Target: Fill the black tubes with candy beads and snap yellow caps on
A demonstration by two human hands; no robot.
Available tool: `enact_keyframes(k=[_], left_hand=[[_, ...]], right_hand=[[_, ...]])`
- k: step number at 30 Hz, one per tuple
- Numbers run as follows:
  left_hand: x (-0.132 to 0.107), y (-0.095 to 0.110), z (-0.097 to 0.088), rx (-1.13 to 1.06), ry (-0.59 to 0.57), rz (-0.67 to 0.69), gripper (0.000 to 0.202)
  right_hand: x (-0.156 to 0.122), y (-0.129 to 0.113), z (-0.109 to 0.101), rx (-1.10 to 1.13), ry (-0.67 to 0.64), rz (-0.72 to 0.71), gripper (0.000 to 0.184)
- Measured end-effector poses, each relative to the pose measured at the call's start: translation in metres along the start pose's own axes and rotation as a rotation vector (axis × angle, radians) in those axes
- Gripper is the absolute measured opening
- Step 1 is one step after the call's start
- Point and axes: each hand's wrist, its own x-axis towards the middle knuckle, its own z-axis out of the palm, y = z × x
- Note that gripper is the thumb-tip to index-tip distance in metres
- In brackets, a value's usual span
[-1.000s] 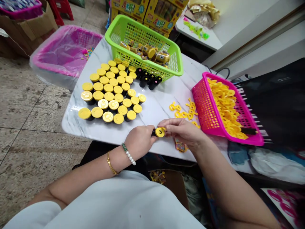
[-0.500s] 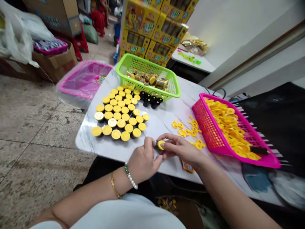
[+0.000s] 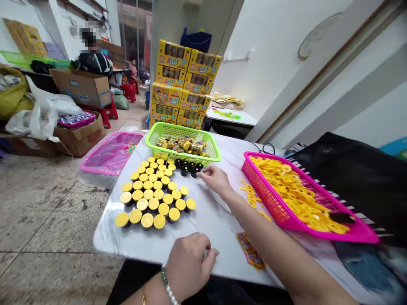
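My right hand (image 3: pixel 215 180) reaches out over the table, its fingertips pinched at the edge of a small black cup (image 3: pixel 195 173). That cup stands at the right end of a cluster of several open black cups, some with a coloured bit inside. My left hand (image 3: pixel 192 260) rests by the table's front edge, fingers curled in, with nothing visible in it. To the left stand many black cups with yellow lids (image 3: pixel 148 194), packed closely together. Behind them a green basket (image 3: pixel 213 154) holds small yellow-and-brown wrapped tubs (image 3: pixel 187 146).
A pink basket (image 3: pixel 270 207) of yellow plastic rings (image 3: pixel 292 190) stands at right, with loose yellow pieces beside it. A printed packet (image 3: pixel 250 250) lies near the front edge. Stacked yellow boxes (image 3: pixel 167 95) rise behind the table. Another person (image 3: pixel 93 61) sits far back left.
The yellow-lidded cup both hands held has left them; one more lidded cup stands at the group's right edge. My right hand moved forward to the black cups, and the view tilted up.
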Motion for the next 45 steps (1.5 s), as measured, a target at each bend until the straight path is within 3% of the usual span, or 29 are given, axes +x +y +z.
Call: enact_keyframes(k=[4,8,10,15,17,19,21,22,23,25,26,30,35,37,39,42,45], left_hand=[[-0.001,-0.001,0.0,0.009,-0.003,0.02,0.011],[0.0,-0.002,-0.002,-0.026,-0.023,-0.032,0.008],[0.001,-0.004,-0.002,-0.076,-0.007,-0.08,0.014],[0.004,-0.005,-0.001,-0.137,-0.002,-0.155,0.058],[0.007,-0.005,-0.002,-0.136,-0.03,-0.176,0.062],[0.011,-0.004,-0.003,-0.132,-0.05,-0.199,0.052],[0.014,-0.003,-0.005,-0.133,-0.056,-0.224,0.039],[0.016,-0.003,-0.006,-0.131,-0.054,-0.237,0.034],[0.017,-0.002,-0.007,-0.127,-0.05,-0.248,0.033],[0.018,-0.001,-0.008,-0.11,-0.045,-0.261,0.033],[0.018,0.0,-0.008,-0.099,-0.043,-0.264,0.032],[0.017,0.0,-0.008,-0.066,-0.033,-0.259,0.028],[0.017,0.001,-0.009,-0.045,-0.032,-0.268,0.028],[0.017,0.002,-0.009,-0.042,-0.038,-0.276,0.028],[0.018,0.003,-0.01,-0.045,-0.049,-0.286,0.029],[0.018,0.004,-0.011,-0.053,-0.069,-0.285,0.028],[0.019,0.004,-0.011,-0.05,-0.087,-0.264,0.023]], right_hand=[[0.012,-0.011,0.017,-0.108,0.115,0.007,0.038],[-0.001,-0.014,0.016,-0.134,0.095,-0.032,0.025],[-0.023,-0.008,0.005,-0.122,0.035,-0.096,0.021],[-0.11,0.013,-0.028,-0.014,-0.222,-0.243,0.016],[-0.136,0.018,-0.037,0.066,-0.299,-0.271,0.019],[-0.146,0.022,-0.043,0.166,-0.402,-0.288,0.025],[-0.137,0.029,-0.048,0.248,-0.509,-0.293,0.029],[-0.126,0.035,-0.051,0.242,-0.502,-0.292,0.03],[-0.113,0.042,-0.055,0.193,-0.451,-0.29,0.03],[-0.081,0.059,-0.061,-0.053,-0.17,-0.29,0.03],[-0.064,0.068,-0.064,-0.19,-0.091,-0.292,0.033],[-0.016,0.1,-0.065,-0.484,-0.211,-0.282,0.026],[-0.004,0.11,-0.073,-0.55,-0.174,-0.213,0.024],[-0.016,0.101,-0.079,-0.457,-0.151,-0.147,0.019],[-0.039,0.086,-0.081,-0.162,-0.182,-0.086,0.02],[-0.087,0.058,-0.073,0.475,-0.367,0.005,0.033],[-0.126,0.038,-0.056,0.694,-0.533,0.093,0.033]])
